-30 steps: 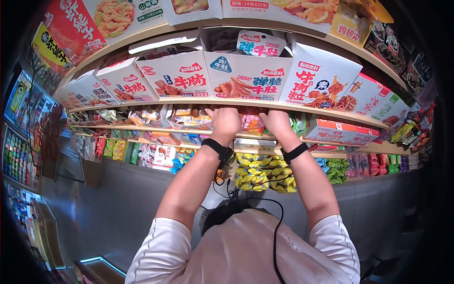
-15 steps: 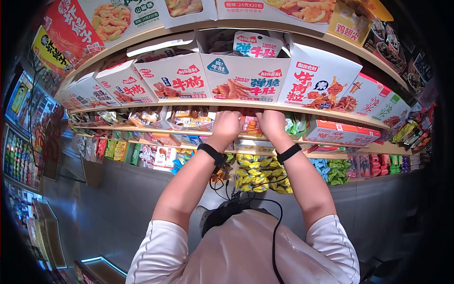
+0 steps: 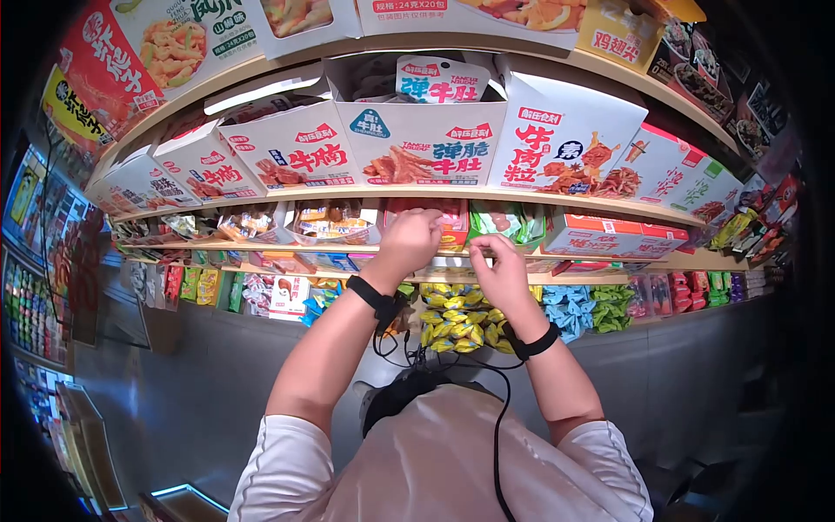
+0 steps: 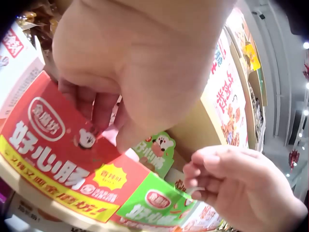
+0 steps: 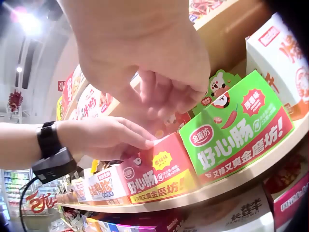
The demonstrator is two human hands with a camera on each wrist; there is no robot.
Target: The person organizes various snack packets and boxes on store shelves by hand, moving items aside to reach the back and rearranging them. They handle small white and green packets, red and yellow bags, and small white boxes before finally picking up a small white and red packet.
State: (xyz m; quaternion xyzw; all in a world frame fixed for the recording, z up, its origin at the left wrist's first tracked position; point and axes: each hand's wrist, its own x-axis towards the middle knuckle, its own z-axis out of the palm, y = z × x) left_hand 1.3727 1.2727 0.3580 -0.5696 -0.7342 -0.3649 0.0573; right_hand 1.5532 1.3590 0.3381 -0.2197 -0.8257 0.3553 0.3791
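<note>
My left hand (image 3: 410,240) is at the top of a red and yellow snack box (image 4: 58,154) on the shelf. Its fingers dip in behind the box's front panel, and the tips are hidden there; I cannot tell whether they pinch anything. In the right wrist view, the left thumb lies along the box's upper edge. A green snack box (image 5: 236,128) with packets inside stands right beside the red one. Just in front of the green box hangs my right hand (image 3: 499,271), fingers loosely curled around nothing.
A shelf board (image 3: 374,193) runs close above the hands, bearing white snack boxes (image 3: 426,143). To the left stands an open box of wrapped snacks (image 3: 332,217); to the right, white and red boxes (image 3: 604,233). Yellow packets (image 3: 457,317) hang below. A cable (image 3: 503,435) crosses the shirt.
Both hands were deep under the upper shelf at the red box. The right hand has drawn back toward the body, uncovering the green box. The left hand stays at the red box; the view has shifted slightly.
</note>
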